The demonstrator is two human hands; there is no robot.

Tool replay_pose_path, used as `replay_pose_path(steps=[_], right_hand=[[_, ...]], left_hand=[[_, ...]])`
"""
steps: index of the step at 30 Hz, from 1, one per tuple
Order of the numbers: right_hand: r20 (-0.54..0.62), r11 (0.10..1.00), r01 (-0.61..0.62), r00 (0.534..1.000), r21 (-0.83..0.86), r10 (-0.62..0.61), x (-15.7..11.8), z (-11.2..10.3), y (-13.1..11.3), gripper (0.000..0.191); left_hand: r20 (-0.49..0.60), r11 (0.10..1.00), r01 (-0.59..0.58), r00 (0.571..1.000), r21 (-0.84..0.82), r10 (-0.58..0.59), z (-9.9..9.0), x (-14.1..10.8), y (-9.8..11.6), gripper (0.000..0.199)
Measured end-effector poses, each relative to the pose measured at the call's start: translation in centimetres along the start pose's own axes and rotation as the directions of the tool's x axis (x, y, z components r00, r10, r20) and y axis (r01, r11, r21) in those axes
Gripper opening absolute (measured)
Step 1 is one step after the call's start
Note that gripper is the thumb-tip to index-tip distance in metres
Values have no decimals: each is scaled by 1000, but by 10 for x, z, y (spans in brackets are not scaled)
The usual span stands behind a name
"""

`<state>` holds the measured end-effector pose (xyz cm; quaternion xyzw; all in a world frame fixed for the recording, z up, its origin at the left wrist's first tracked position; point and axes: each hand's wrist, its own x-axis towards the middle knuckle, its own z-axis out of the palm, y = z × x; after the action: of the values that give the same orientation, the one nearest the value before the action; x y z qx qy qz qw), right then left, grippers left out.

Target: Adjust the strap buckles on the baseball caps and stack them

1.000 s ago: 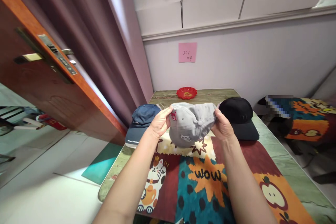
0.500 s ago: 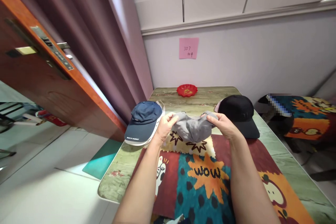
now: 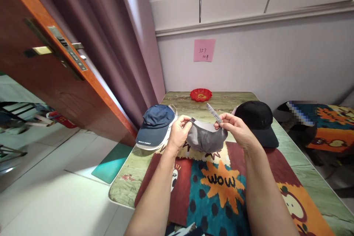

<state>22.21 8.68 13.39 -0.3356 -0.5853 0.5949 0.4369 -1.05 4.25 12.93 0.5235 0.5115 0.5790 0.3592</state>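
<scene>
Between my two hands a grey cap is held up above the table, its back opening toward the top. My left hand pinches the cap's left edge beside a small buckle. On the other side my right hand pinches the cap's right edge at the base of a loose grey strap, which sticks up and leans left. A navy cap with a white edge lies left of my left hand. Right of my right hand rests a black cap.
A red scalloped dish sits at the table's far edge. A colourful mat covers the near part of the wood-pattern table. A pink note is stuck to the wall. An open door stands at left.
The grey cap's strap has come free of the buckle and now points upward from my right hand. The cap has tilted a little, and the view has shifted slightly left.
</scene>
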Motion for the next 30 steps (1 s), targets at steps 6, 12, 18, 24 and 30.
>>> replay_pose_path(steps=[6,12,18,24,30], right_hand=[[36,999,39,999,-23,-38,-3,18,-11,29],[11,995,-27,1000,92,26,0,37,-9,33],[51,993,-87,995,83,83,6,48,5,43],[-95,996,-69,993,63,75,9,50,7,46],[-134,999,16,991,39,-11,8,54,4,42]], left_hand=[[26,998,14,1000,-68,-12,6,-4,7,16],[75,1000,-27,997,7,26,15,-9,8,13],[117,999,-46,992,-10,47,22,-10,11,14],[41,972,-174,985,161,169,26,-13,17,16],[-10,862,-311,939,400,344,29,-17,27,14]])
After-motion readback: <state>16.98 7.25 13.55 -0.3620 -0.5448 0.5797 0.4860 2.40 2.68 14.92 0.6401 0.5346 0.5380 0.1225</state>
